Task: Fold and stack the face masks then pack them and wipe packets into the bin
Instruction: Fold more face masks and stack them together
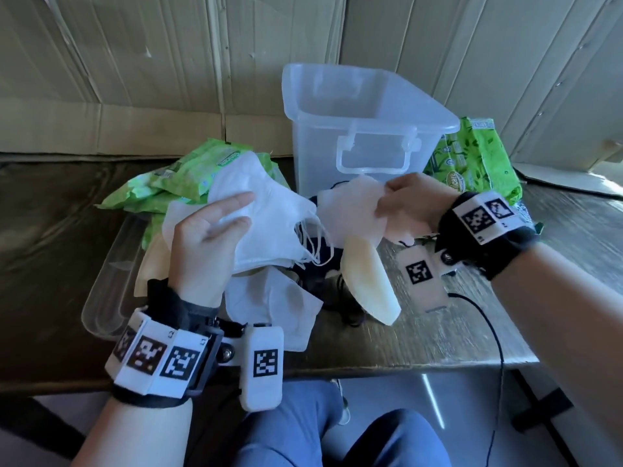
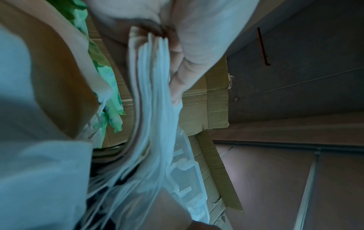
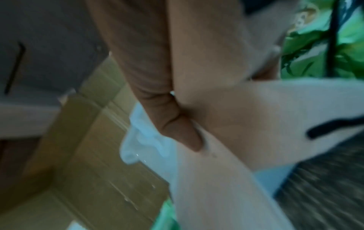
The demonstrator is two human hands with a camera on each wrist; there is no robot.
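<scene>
My left hand (image 1: pixel 236 214) grips a stack of folded white masks (image 1: pixel 273 224) above the table; the left wrist view shows the stack's layered edges (image 2: pixel 151 93) pinched between thumb and fingers. My right hand (image 1: pixel 386 200) pinches a pale pink mask (image 1: pixel 347 210) in front of the clear plastic bin (image 1: pixel 303 129). In the right wrist view the fingers (image 3: pixel 173 124) close on this mask (image 3: pixel 256 124). A cream mask (image 1: pixel 367 284) hangs below it. Green wipe packets lie left (image 1: pixel 188 176) and right (image 1: pixel 472 160) of the bin.
More loose white masks (image 1: pixel 269 301) and a dark one (image 1: pixel 317 274) are heaped on the wooden table (image 1: pixel 421 338). The bin's clear lid (image 1: pixel 108 281) lies at the left under the pile. A black cable (image 1: pixel 488 318) runs off the right front edge. Cardboard walls stand behind.
</scene>
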